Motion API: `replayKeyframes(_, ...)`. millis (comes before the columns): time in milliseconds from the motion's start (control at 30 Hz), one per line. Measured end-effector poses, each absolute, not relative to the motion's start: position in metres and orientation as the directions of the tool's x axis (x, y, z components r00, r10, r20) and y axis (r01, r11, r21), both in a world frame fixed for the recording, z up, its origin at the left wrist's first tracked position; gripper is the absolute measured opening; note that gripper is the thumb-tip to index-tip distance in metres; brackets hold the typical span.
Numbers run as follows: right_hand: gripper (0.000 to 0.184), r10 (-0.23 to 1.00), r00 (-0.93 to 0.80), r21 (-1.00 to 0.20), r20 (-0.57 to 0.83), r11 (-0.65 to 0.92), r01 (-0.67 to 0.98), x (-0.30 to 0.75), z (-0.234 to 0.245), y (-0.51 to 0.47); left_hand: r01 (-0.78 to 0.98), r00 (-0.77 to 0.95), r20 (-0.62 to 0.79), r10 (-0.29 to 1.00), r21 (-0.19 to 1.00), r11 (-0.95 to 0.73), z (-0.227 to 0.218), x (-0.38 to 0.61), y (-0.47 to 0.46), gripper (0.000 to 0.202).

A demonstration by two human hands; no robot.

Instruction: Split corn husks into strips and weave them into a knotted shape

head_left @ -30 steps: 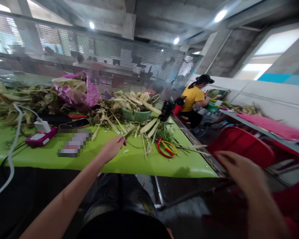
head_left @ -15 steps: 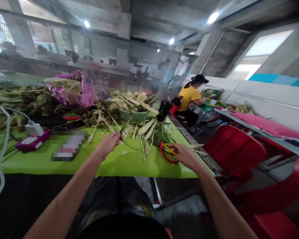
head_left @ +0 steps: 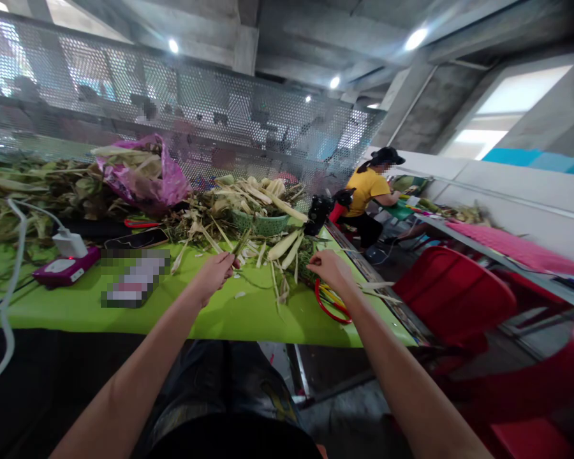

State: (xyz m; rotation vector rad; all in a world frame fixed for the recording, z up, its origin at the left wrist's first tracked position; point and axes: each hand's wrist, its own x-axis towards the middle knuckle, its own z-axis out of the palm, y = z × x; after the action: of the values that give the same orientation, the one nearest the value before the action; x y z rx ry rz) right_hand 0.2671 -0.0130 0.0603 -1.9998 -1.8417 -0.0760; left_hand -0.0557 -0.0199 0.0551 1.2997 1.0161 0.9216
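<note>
My left hand (head_left: 216,275) is closed around a small bunch of thin green stems (head_left: 243,243), which point up and away over the table. My right hand (head_left: 333,268) has its fingertips pinched together at the edge of a heap of fine green sprigs (head_left: 304,258); anything between them is too small to make out. Just under that hand lie scissors with red and yellow loop handles (head_left: 326,307), partly covered by the wrist. Pale corn husks (head_left: 283,245) lie between the two hands, with dry strips and scraps around them.
A green basket (head_left: 261,222) heaped with husks stands behind, beside a pink plastic bag (head_left: 172,180) of husks. Left are a phone (head_left: 141,238), a purple power socket (head_left: 66,268) and a white cable (head_left: 13,306). A person in yellow (head_left: 367,189) sits beyond red chairs (head_left: 452,290).
My right hand has let go of the scissors and moved up and left to the green sprigs. My left hand keeps its stems, nearly in place. The view has shifted slightly.
</note>
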Motion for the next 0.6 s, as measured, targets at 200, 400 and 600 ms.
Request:
replayKeyframes(200,0.018,0.94,0.142,-0.484,0.31,0.028,0.875,0.267,0.078,-0.013,-0.001,0.307,-0.071,0.949,0.997,0.075,0.052,-0.059,-0.019,0.031)
replayKeyframes(400,0.027,0.978,0.105,-0.948,0.179,0.143,0.283,0.249,0.119,-0.026,-0.066,0.354,-0.063,0.933,0.994,0.092,0.06,-0.053,-0.022,0.027)
replayKeyframes(600,0.024,0.971,-0.045,-0.921,0.235,0.238,0.308,0.206,0.146,-0.037,-0.152,0.366,0.002,0.93,0.987,0.057,0.084,-0.038,-0.024,0.024)
